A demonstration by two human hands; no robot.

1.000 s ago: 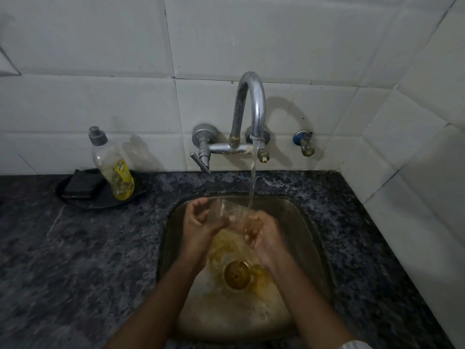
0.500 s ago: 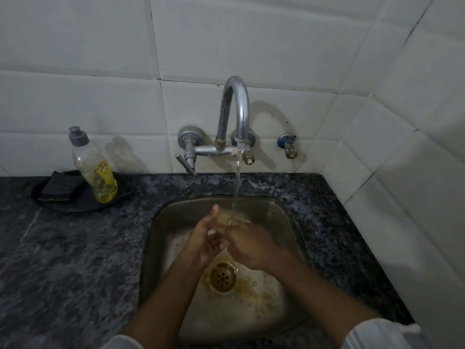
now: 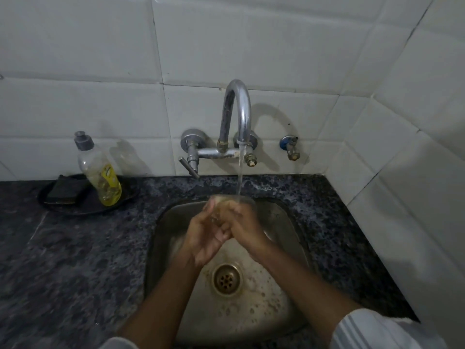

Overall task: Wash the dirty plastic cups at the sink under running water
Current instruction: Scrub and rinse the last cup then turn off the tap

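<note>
A clear plastic cup [image 3: 227,200] is held upright over the steel sink [image 3: 284,222], its rim just under the stream of water [image 3: 240,172] that falls from the curved tap [image 3: 239,109]. My left hand [image 3: 202,235] wraps the cup from the left with curled fingers. From the right, my right hand [image 3: 245,227] grips the cup too, and its fingers overlap the cup's side. Most of the cup's lower body is hidden by both hands. The cup is blurred by motion.
A dish-soap bottle [image 3: 100,172] and a dark sponge [image 3: 66,188] stand on a black dish [image 3: 83,207] at the back left of the granite counter [image 3: 75,260]. The sink drain [image 3: 227,279] lies below my hands. Tiled walls [image 3: 402,147] close the back and right.
Both hands have lifted the cup higher and upright, so its rim now sits directly under the stream. Yellowish water in the sink has drained away. My head has moved, shifting the view.
</note>
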